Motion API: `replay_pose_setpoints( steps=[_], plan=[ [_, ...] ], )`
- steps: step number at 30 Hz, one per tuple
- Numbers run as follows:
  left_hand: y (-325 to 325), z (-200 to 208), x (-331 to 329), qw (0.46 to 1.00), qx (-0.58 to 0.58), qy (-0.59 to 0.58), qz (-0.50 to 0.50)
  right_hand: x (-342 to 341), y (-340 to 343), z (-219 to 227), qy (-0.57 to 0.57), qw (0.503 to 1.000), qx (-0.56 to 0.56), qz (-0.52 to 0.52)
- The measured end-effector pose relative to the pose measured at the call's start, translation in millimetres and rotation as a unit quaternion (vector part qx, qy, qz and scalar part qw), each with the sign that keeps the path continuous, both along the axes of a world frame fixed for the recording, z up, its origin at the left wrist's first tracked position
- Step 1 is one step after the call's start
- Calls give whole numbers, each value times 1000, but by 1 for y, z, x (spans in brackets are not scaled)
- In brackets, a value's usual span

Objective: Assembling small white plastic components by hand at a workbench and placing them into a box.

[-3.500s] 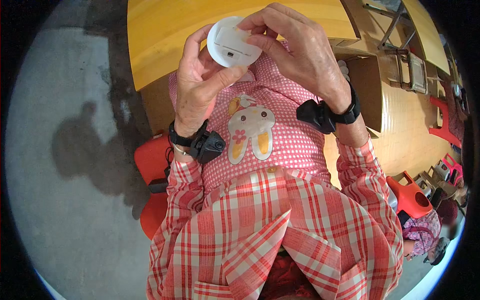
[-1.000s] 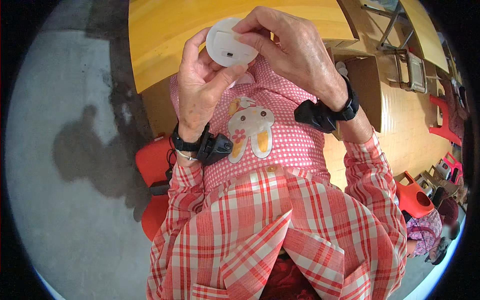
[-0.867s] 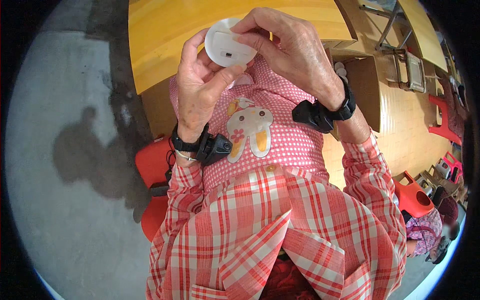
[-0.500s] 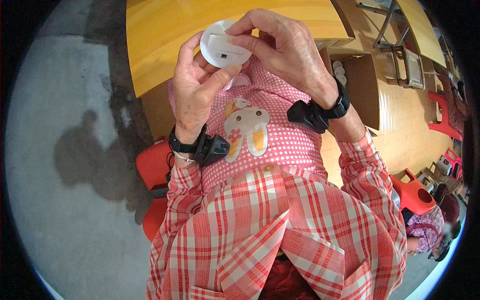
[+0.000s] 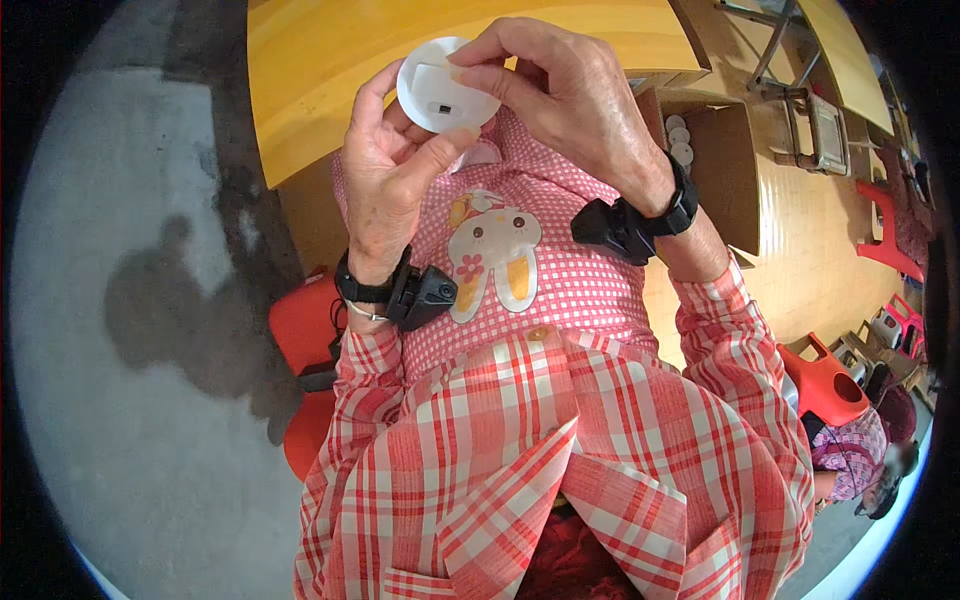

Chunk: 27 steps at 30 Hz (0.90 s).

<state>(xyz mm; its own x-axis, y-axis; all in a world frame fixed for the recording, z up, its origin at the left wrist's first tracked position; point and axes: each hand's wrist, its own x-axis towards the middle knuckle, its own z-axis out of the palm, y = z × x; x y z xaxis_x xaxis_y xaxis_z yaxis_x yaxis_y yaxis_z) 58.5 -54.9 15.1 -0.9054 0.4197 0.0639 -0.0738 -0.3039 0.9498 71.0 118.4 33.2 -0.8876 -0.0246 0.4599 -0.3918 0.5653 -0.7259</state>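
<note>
A white round disc-shaped piece [image 5: 437,108], with a small dark rectangular part on its face, is held up over the near edge of the yellow table. My left hand [image 5: 392,165] grips it from below and the left, thumb across its lower rim and fingers behind it. My right hand [image 5: 560,95] is closed in a pinch, with thumb and forefinger at the disc's upper right; whether a thin bit is between those fingertips is hidden. A paler rectangular area on the disc lies beside the fingertips. Both wrists carry black strapped devices.
The yellow table [image 5: 330,70] is in front of me. To its right an open cardboard box [image 5: 722,165] holds several white discs [image 5: 681,145]. A red stool [image 5: 302,330] stands at my left. Farther right are a metal-framed stool [image 5: 825,135], red stools and another person [image 5: 850,455].
The disc and my left hand have shifted slightly up and left, and the disc's tilt differs a little. My right hand keeps its pinch at the disc.
</note>
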Motion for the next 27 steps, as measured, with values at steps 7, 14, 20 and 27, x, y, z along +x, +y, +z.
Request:
replay_pose_setpoints(
  steps=[7, 14, 20, 27],
  plan=[
    [-2, 2, -2, 1000, 22, -13, -2, 3, -1, 1, 37, 997, 68, -17],
    [3, -1, -5, 995, 64, -70, 38, 12, 2, -16, 117, 975, 191, -19],
    [4, -3, -2, 998, 35, -24, 53, 8, -4, -15, -90, 984, -151, 13],
    [9, -1, -3, 991, -65, 80, 90, 3, -8, -12, -13, 1000, -26, -7]
  ],
)
